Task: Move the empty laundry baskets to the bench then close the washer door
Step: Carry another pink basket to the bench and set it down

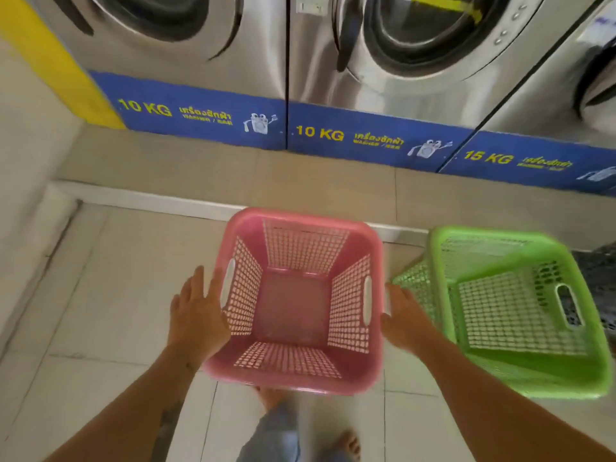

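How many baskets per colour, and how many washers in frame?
Pink basket: 1
Green basket: 1
Washers: 3, left 10 KG, middle 10 KG, 15 KG, partly cut off
Total: 5

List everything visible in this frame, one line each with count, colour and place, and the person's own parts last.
Pink plastic lattice laundry basket: one, pink, empty, centre floor between the hands.
Green plastic lattice laundry basket: one, green, empty, right of the pink one.
Stainless front-load washers: three partly visible, silver, along the top.
Blue capacity labels: three, blue with yellow text, at the washer bases.
Tiled floor: pale beige.
Yellow wall strip: one, upper left.
Left hand: open, at the pink basket's left side.
Right hand: open, at its right side.
Bare feet: bottom centre.
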Tool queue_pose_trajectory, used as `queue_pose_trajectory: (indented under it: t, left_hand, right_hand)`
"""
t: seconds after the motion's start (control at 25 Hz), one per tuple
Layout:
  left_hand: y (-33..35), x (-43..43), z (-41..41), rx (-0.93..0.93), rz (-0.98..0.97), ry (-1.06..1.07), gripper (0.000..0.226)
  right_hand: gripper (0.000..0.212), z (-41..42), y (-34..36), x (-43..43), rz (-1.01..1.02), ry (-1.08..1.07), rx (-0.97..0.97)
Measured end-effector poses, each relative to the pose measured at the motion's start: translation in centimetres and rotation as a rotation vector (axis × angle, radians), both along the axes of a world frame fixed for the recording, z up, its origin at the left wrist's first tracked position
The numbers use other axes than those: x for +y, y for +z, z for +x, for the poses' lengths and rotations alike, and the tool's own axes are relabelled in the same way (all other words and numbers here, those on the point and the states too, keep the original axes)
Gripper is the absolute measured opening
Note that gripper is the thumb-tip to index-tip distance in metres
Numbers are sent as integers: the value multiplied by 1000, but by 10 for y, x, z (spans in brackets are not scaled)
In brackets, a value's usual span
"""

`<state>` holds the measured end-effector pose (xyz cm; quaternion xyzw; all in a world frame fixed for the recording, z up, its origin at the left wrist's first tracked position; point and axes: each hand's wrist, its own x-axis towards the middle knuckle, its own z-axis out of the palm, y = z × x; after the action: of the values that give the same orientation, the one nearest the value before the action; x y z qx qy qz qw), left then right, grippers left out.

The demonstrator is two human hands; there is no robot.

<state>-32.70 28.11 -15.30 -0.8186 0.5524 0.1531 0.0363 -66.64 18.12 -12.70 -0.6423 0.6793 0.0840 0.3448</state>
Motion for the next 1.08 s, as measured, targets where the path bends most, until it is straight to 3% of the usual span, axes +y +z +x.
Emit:
queue_pose_trajectory:
  t: [0.2,0.4,0.68,0.84,1.08]
  left_hand:
    - [-97,-30,23,131,119,61,111]
    - [-116,-40,28,165,92,62,109]
    - [-9,-37,39,198,-47,219,83]
    - [66,1,40,146,-98,279,72]
    - [165,74,5,162,-321,445,56]
  right_hand:
    - [84,19,-103,-10,-20,-79,-18]
    - [86,32,-125,-18,-130,-46,48]
    - [87,50,-15,-66,-195,124,56]
    - [91,58,63,-67,-304,306,145]
    - [77,66,150,-49,-410,559,165]
